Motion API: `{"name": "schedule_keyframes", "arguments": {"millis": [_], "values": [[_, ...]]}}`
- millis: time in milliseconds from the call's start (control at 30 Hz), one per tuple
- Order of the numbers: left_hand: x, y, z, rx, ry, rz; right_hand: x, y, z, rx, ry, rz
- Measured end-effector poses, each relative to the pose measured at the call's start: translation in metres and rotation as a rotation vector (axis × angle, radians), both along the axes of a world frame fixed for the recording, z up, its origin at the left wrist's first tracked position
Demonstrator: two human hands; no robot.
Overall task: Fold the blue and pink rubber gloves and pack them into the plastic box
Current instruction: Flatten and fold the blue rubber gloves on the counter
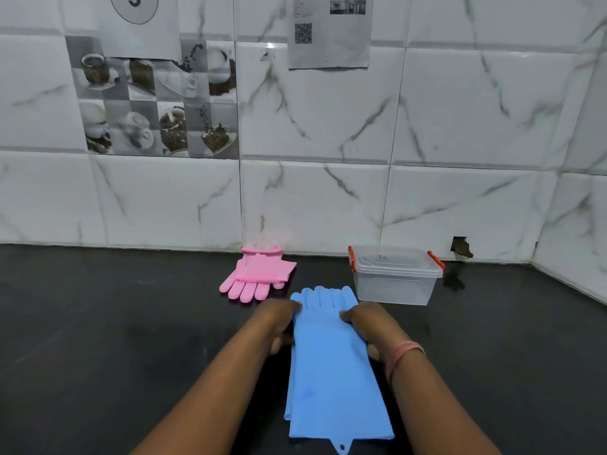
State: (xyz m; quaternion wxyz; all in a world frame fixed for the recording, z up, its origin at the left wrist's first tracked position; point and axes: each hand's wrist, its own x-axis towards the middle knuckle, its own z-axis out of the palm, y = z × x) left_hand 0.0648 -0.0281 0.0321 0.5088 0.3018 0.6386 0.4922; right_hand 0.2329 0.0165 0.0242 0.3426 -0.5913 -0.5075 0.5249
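On the dark bench [98, 323], the blue gloves [331, 366] lie flat and stacked, cuffs toward the person, ready for folding. The lidded plastic box [395, 277] waits just beyond, near the pink gloves [259, 274] by the wall. The left hand [279, 320] and right hand [364, 323] each pinch an edge near the fingers, probably to fold them back.

This looks like a home kitchen: a dark, polished surface [115, 323] runs along walls of white marble-veined tiles [460, 110] and turns a corner at the right. One decorative tile panel [154, 103] carries pictures of coffee cups and beans, a common kitchen motif. Two printed sheets [330, 31] are stuck to the tiles, one apparently bearing a QR code, though its text is too blurred to read.
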Motion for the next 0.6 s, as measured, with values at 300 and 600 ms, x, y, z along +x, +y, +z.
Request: {"name": "schedule_keyframes", "arguments": {"millis": [300, 600], "values": [[-0.005, 0.015, -0.001, 0.200, 0.028, 0.035, -0.006, 0.020, -0.003, 0.067, 0.270, -0.023], [-0.003, 0.016, -0.018, 0.146, 0.145, 0.015, -0.016, 0.020, -0.018, 0.180, 0.017, -0.091]]}}
